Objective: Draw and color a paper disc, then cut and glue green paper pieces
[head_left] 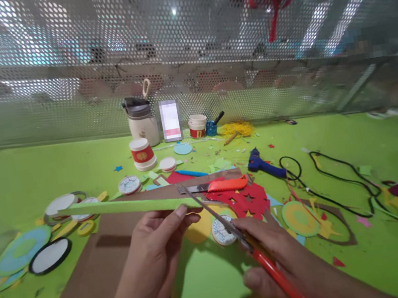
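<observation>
Two bare hands worked above a green counter [82, 161], both your forearms cut off by the lower edge. Your right hand [283, 244] hid part of the scissors [241, 237], whose red handle ran out of view at the bottom; whether the blades were parted, or touched the strip, could not be told. They also partly covered a patterned white disc [222, 231]. Near the back, a bright screen [170, 120] was pixelated past reading.

The light green strip [125, 207] looked long, narrow and nearly flat, slanting slightly down toward the right, its right end hard to make out behind the blades. Your left hand [161, 242] pinched it near that end, thumb in front; your right gripped the scissors.
</observation>
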Demonstrator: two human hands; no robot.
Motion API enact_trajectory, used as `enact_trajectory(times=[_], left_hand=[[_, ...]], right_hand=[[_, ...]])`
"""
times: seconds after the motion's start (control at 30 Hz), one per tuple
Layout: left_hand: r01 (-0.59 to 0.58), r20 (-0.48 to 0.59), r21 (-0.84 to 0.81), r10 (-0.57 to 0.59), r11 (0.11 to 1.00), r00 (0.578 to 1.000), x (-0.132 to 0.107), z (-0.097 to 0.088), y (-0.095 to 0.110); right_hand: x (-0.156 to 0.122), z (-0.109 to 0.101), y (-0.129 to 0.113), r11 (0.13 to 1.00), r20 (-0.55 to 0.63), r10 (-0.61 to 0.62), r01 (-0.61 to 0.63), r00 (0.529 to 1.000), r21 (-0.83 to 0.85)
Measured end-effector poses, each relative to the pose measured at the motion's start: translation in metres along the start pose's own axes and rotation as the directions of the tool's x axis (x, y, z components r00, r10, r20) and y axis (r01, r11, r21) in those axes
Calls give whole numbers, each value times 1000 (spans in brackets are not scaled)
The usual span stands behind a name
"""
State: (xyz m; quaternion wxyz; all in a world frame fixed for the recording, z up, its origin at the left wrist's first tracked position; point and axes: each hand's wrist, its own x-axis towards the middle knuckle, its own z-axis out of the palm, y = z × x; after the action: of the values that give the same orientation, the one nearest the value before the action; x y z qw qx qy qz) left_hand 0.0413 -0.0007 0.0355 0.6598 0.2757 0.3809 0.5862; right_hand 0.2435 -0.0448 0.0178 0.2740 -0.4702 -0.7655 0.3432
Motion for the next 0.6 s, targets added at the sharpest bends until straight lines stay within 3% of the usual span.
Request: enact_trajectory(times=[0.27,0.47,0.6], left_hand=[[82,-77,2,-81,997,994,-4,2,-1],[142,-79,-84,-149,986,986,-6,6,-1],[149,-82,-95,-157,984,984,-8,8,0]], right_hand=[[-3,-3,-2,997,35,27,-30,999,69],[0,-4,-6,992,50,18,-24,999,123],[2,1,-6,986,0,14,-13,1000,164]])
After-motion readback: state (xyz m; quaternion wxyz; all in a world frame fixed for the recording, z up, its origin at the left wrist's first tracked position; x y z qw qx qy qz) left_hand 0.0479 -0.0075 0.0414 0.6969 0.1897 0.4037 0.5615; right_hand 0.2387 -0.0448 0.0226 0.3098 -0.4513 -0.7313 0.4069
